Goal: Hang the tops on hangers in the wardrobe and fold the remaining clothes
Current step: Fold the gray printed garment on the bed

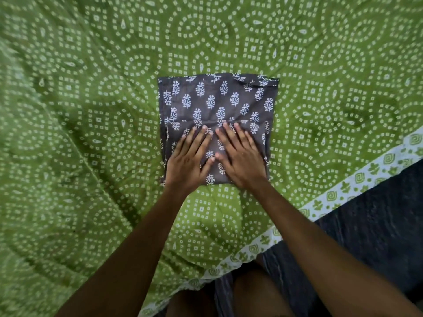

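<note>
A grey garment (212, 99) with a white leaf print lies folded into a rough square on the green bedsheet (91, 110). My left hand (190, 159) and my right hand (240, 156) lie flat side by side on its near half, fingers straight and pointing away from me, pressing the cloth down. The fingertips reach a fold line across the middle of the garment. The thumbs almost touch each other.
The green sheet with white dotted circles covers the bed all around. Its white leaf-patterned border (357, 184) runs along the near right edge. Beyond that edge lies a dark floor (377, 225). My knees (251, 294) show at the bottom.
</note>
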{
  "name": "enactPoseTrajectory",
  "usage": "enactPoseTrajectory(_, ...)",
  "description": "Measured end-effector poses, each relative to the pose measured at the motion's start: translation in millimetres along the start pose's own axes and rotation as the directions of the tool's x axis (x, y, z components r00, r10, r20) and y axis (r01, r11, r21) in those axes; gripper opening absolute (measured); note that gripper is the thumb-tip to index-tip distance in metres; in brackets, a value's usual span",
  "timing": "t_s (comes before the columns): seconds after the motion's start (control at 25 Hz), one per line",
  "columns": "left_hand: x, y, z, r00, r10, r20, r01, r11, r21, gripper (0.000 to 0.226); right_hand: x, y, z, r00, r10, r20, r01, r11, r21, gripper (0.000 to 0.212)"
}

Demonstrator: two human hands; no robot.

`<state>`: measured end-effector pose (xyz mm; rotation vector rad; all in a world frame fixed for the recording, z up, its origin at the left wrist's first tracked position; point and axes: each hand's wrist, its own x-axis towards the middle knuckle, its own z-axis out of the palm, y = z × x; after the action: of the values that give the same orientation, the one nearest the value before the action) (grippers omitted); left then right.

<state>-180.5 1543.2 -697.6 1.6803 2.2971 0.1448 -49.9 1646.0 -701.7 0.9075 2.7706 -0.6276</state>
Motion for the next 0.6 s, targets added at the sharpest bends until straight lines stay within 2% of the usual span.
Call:
enactPoseTrajectory(0.08, 2.7, -2.1, -0.2, 1.0, -0.023, -0.01, 0.024, 1.0, 0.019, 0.065, 27.8, 23.0, -8.7, 1.0, -0.021, -0.006, 0.021, 0.999, -0.051, 0.058)
enactPoseTrajectory(0.24, 3.5, 2.3, -3.1, 1.0, -0.005, -0.028, 0.006, 0.999, 0.037, 0.073, 89.4, 95.0, -51.7, 0.973, -0.203, 0.106, 0.218, 0.962, -0.164, 0.06)
enactPoseTrajectory(0.28, 3.2, 1.5, -3.2, 1.0, -0.004, -0.028, 0.005, 0.999, 0.043, 0.073, 102.1, 111.4, -62.6, 0.973, -0.205, 0.104, 0.223, 0.955, -0.198, 0.062)
enactPoseTrajectory(0.36, 2.6, -0.3, -3.9, 0.999, -0.008, -0.041, 0.011, 0.998, 0.061, 0.073, 122.7, 127.2, -79.6, 0.996, -0.085, 0.04, 0.091, 0.977, -0.191, 0.066)
enactPoseTrajectory(0.44, 2.0, 1.6, -4.4, 0.999, -0.013, -0.048, 0.016, 0.997, 0.076, 0.074, 129.3, 124.5, -89.0, 0.983, 0.129, -0.134, -0.12, 0.99, 0.077, 0.065)
enactPoseTrajectory(0.48, 1.5, 2.9, -3.6, 0.999, -0.018, -0.048, 0.021, 0.997, 0.073, 0.074, 126.0, 122.4, -92.4, 0.944, 0.237, -0.23, -0.178, 0.952, 0.248, 0.061)
enactPoseTrajectory(0.52, 1.2, 3.1, -2.9, 0.999, -0.021, -0.05, 0.024, 0.997, 0.069, 0.074, 119.2, 122.2, -94.9, 0.902, 0.304, -0.305, -0.169, 0.901, 0.399, 0.049)
enactPoseTrajectory(0.56, 1.4, 2.5, -2.1, 0.998, -0.021, -0.056, 0.025, 0.997, 0.07, 0.073, 108.8, 124.0, -94.1, 0.88, 0.345, -0.327, -0.15, 0.854, 0.497, 0.033)
enactPoseTrajectory(0.6, 1.7, 1.8, -1.9, 0.998, -0.022, -0.057, 0.026, 0.997, 0.075, 0.073, 96.5, 125.6, -90.1, 0.878, 0.374, -0.3, -0.155, 0.814, 0.56, 0.026)
